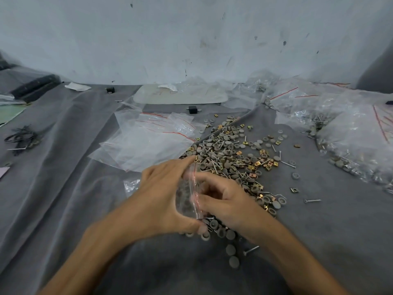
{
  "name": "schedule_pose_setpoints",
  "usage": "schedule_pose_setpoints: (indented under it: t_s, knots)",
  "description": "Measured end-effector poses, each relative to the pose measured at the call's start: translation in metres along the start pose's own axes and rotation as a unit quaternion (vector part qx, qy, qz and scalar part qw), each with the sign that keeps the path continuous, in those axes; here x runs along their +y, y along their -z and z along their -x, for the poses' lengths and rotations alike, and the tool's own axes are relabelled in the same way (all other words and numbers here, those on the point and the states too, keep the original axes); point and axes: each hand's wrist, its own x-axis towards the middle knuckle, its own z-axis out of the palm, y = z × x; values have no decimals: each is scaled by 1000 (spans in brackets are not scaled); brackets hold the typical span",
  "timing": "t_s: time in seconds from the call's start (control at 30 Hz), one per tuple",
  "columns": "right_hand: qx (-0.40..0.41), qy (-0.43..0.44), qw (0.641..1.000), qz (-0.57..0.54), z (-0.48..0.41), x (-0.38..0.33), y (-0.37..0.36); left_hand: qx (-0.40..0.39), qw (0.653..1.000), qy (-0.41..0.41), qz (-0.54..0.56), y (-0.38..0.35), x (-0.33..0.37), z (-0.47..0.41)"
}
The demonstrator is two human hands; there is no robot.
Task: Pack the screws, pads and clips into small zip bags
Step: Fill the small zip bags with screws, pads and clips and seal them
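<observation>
A small clear zip bag (187, 196) with a red seal line stands on edge between my two hands, with grey pads showing inside it. My left hand (163, 194) grips the bag from the left, thumb at its lower corner and fingers over its top. My right hand (221, 199) pinches the bag's mouth along the red line from the right. Behind and under my hands lies a loose pile of grey pads, brass clips and screws (234, 158) on the grey cloth (63, 188).
A stack of empty zip bags (148, 137) lies left of the pile. Filled clear bags (350, 133) are heaped at the right. Single screws (312, 200) and pads (230, 250) lie scattered. Black ties (21, 138) sit at the far left, a pale tray (180, 95) by the wall.
</observation>
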Motion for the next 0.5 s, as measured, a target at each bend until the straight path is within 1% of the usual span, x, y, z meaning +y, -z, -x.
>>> schedule_pose_setpoints:
  t_s: [0.07,0.13,0.2,0.37,0.43,0.5]
  knots:
    - [7,6,1000,30,0,1,-1,18,1000,-2,12,0,-2,0]
    - [14,1,999,44,1,1,-1,24,999,-16,28,0,-3,2]
    - [21,-6,998,64,2,1,-1,25,999,-12,39,3,-3,3]
    - [4,-7,995,96,3,3,-4,-23,999,-9,46,3,-5,4]
    - [-4,-5,996,87,4,2,-1,-8,997,-10,78,3,-8,3]
    - [0,-7,997,72,4,-1,9,18,993,11,118,4,-15,1]
